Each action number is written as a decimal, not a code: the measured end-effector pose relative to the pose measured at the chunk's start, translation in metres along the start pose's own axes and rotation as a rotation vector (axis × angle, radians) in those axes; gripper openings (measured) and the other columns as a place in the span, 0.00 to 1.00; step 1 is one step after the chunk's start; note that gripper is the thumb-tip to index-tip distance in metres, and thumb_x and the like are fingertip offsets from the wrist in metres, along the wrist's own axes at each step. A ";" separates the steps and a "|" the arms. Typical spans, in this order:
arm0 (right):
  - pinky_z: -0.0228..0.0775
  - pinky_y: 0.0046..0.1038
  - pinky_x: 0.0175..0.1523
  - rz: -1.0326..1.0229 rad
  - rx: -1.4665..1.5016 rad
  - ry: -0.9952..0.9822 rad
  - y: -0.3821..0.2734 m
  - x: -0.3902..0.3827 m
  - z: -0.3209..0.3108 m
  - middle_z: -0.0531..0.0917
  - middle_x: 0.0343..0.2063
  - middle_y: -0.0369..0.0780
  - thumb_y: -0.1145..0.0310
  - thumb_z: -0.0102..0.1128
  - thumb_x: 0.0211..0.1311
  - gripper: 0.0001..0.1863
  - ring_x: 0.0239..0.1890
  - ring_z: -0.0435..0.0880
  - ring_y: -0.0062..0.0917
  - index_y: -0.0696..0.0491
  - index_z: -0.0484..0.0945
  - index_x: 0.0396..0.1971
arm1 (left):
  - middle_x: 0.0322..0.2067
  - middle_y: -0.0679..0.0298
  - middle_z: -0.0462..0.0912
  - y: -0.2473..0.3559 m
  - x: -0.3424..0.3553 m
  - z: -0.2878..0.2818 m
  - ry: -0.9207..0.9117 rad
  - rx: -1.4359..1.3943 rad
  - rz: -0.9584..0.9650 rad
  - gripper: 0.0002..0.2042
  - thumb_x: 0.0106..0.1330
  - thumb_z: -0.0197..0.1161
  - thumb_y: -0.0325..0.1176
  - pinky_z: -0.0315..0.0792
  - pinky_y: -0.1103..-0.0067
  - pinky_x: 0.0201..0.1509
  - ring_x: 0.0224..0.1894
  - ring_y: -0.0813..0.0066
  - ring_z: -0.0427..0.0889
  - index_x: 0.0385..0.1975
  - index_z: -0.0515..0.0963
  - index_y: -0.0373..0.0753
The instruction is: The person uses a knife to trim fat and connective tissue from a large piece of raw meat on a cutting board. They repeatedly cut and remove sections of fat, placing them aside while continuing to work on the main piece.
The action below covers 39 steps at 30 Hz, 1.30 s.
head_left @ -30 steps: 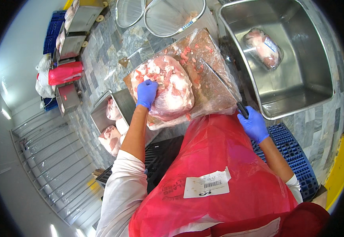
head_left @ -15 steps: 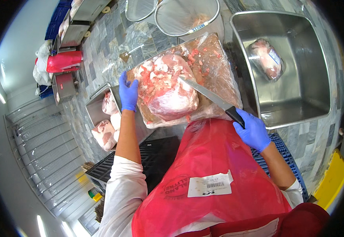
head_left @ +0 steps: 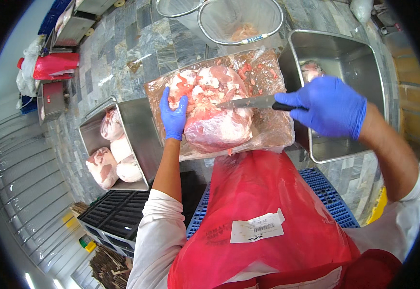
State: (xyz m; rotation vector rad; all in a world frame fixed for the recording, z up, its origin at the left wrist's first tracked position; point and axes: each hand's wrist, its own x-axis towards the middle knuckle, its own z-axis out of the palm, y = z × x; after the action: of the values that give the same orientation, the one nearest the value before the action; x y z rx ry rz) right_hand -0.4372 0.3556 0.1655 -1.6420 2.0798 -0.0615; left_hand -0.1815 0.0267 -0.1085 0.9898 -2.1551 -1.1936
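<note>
A large cut of pale pink meat (head_left: 218, 123) sits on a plastic-covered brown board (head_left: 272, 130), with red scraps at the upper right. My blue-gloved left hand (head_left: 173, 115) grips the meat's left edge, thumb and finger apart around part of it. My blue-gloved right hand (head_left: 325, 108) holds the black handle of a large knife (head_left: 253, 102), whose blade lies horizontally with its tip at the middle of the meat. The hand reaches over the right steel tub's near-left part.
Several meat pieces (head_left: 105, 168) sit in a left steel tub (head_left: 147, 135). A right steel tub (head_left: 359, 58) holds wrapped meat (head_left: 311, 70). Two lined bins (head_left: 239, 19) stand beyond the board. Below are blue (head_left: 323, 188) and black (head_left: 113, 212) pallets. Red cloth (head_left: 55, 66) lies at upper left.
My right hand has risen and moved right, turning the knife from diagonal to nearly horizontal on the meat. My left hand left the meat's top and now holds its left side.
</note>
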 end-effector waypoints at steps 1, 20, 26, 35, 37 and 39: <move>0.81 0.46 0.40 -0.015 0.022 -0.092 0.004 0.016 -0.019 0.86 0.29 0.49 0.62 0.59 0.69 0.15 0.33 0.89 0.43 0.46 0.86 0.52 | 0.68 0.50 0.74 -0.002 0.000 0.002 0.010 -0.030 -0.002 0.36 0.65 0.77 0.37 0.65 0.67 0.74 0.70 0.60 0.72 0.71 0.70 0.32; 0.77 0.40 0.36 0.527 0.701 0.014 -0.072 -0.008 0.070 0.82 0.28 0.59 0.62 0.65 0.71 0.22 0.28 0.85 0.48 0.51 0.81 0.63 | 0.68 0.51 0.76 0.003 -0.009 0.006 0.085 -0.075 -0.027 0.30 0.66 0.74 0.33 0.62 0.64 0.76 0.72 0.56 0.70 0.68 0.75 0.35; 0.80 0.37 0.42 0.515 0.701 0.212 -0.093 -0.018 0.158 0.85 0.36 0.59 0.67 0.68 0.69 0.28 0.34 0.89 0.45 0.50 0.77 0.68 | 0.67 0.51 0.76 -0.005 -0.013 0.007 0.115 -0.049 -0.021 0.28 0.71 0.70 0.33 0.63 0.65 0.76 0.71 0.57 0.71 0.69 0.74 0.33; 0.76 0.26 0.58 0.758 1.585 0.157 -0.105 -0.040 0.231 0.87 0.52 0.38 0.69 0.59 0.78 0.28 0.50 0.84 0.22 0.51 0.70 0.74 | 0.67 0.52 0.75 0.000 -0.006 0.005 0.065 -0.154 -0.030 0.25 0.74 0.66 0.33 0.61 0.68 0.77 0.70 0.61 0.72 0.69 0.73 0.33; 0.78 0.29 0.52 0.577 1.360 0.295 -0.099 -0.045 0.231 0.88 0.44 0.35 0.68 0.60 0.78 0.27 0.43 0.85 0.22 0.50 0.71 0.74 | 0.67 0.52 0.76 -0.003 -0.006 0.007 0.062 -0.159 -0.025 0.24 0.75 0.65 0.32 0.62 0.68 0.76 0.70 0.61 0.73 0.68 0.73 0.33; 0.80 0.32 0.45 0.425 1.001 0.371 -0.085 -0.055 0.211 0.89 0.39 0.39 0.67 0.62 0.76 0.26 0.37 0.87 0.26 0.48 0.74 0.72 | 0.67 0.53 0.76 -0.007 -0.004 0.008 0.059 -0.201 -0.053 0.23 0.75 0.64 0.32 0.63 0.69 0.76 0.69 0.62 0.73 0.68 0.73 0.32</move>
State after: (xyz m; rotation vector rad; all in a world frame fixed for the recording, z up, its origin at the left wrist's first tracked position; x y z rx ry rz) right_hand -0.2678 0.4377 0.0261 -0.5998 2.0412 -1.1240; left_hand -0.1822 0.0315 -0.1188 0.9866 -1.9307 -1.3589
